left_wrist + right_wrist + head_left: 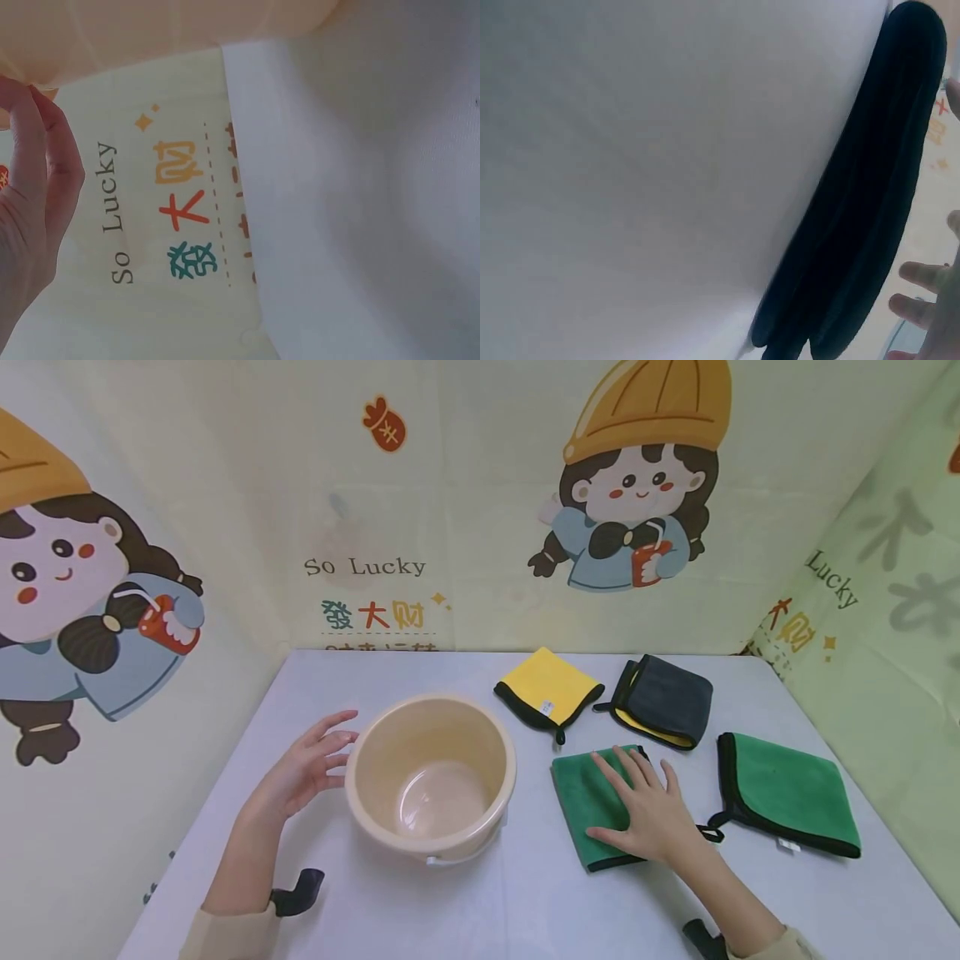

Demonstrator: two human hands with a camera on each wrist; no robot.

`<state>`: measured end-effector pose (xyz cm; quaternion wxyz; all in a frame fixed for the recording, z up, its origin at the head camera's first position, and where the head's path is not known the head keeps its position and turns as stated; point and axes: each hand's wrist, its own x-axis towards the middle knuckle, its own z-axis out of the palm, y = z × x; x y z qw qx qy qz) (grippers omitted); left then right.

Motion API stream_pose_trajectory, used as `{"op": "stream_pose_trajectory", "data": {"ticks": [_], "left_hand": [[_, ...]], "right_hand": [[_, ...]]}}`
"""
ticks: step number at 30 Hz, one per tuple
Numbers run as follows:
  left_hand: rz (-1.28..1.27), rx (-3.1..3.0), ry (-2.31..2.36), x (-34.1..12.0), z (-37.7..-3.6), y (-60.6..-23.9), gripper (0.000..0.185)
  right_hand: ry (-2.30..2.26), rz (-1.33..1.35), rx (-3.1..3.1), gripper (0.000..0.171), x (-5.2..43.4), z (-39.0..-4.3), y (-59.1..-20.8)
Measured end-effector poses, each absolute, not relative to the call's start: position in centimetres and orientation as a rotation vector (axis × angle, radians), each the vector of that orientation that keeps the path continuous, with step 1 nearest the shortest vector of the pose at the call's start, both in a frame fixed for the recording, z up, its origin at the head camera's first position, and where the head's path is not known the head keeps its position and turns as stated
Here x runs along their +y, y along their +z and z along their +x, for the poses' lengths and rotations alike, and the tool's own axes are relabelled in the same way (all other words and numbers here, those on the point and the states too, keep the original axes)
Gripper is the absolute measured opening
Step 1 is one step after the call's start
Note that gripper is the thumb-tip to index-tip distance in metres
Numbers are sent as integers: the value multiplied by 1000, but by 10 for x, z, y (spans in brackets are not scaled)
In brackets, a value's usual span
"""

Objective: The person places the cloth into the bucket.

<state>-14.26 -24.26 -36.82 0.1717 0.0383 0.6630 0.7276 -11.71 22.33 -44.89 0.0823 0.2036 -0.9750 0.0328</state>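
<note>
A cream plastic bucket (390,760) stands upright on the table with its mouth up. My left hand (307,768) is at the bucket's left side, fingers loosely extended by its outer wall. In the left wrist view the fingertips meet or nearly meet the bucket (165,30); whether they touch, I cannot tell. With fingers spread, my right hand (652,810) is over a folded green cloth (588,793) with black edging, covering part of it. The cloth's dark folded edge (855,202) fills the right side of the right wrist view; the fingers appear slightly above it.
Behind the right hand lie a yellow cloth (551,681) with black trim and a folded dark grey cloth (667,697) with yellow inside. Another green cloth (795,789) lies at the right. A printed curtain (480,527) rises behind the white table (517,910).
</note>
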Motion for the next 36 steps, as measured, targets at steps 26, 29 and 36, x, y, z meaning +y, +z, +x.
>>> {"op": "stream_pose_trajectory", "data": {"ticks": [26,29,36], "left_hand": [[202,1951,2017,-240,-135,-374,40],[207,1955,2010,-240,-135,-373,40],[215,1934,2015,-241,-135,-373,41]], "right_hand": [[35,589,-3063,82,217,-113,-464],[75,594,-3058,74,218,-115,-463],[128,600,-3038,58,219,-118,-459]]}}
